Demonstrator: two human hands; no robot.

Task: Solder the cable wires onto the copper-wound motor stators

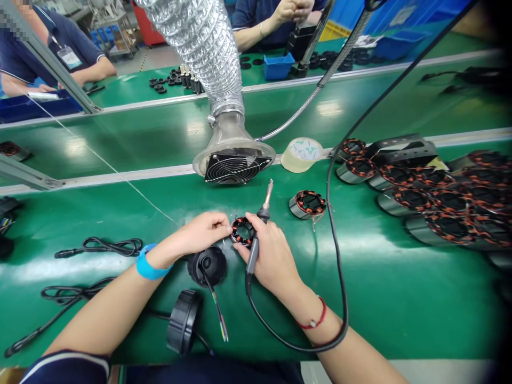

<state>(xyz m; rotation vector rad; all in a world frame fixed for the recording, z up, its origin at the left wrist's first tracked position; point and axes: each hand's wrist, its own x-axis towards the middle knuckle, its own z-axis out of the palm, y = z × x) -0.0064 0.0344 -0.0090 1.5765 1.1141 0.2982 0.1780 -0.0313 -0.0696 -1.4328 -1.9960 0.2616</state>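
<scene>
Near the middle of the bench, my right hand [276,256] is closed around a soldering iron [253,256], whose tip points up and away from me. Its thumb and fingers also grip a small motor stator [242,231] with copper windings. My left hand [202,232] pinches at the stator's left edge, where fine wire ends show; exactly what lies between the fingertips is partly hidden. Just below it sits a round black cap [207,265] with coloured wires coming out. A second black cap [184,321] stands on its side closer to me.
A fume extractor hood [234,154] hangs ahead, beside a tape roll [302,154]. One stator [308,204] stands alone; several more [448,226] crowd the right. Coiled black cables [112,245] lie left. The iron's cord [338,256] loops over my right forearm. Two co-workers sit across.
</scene>
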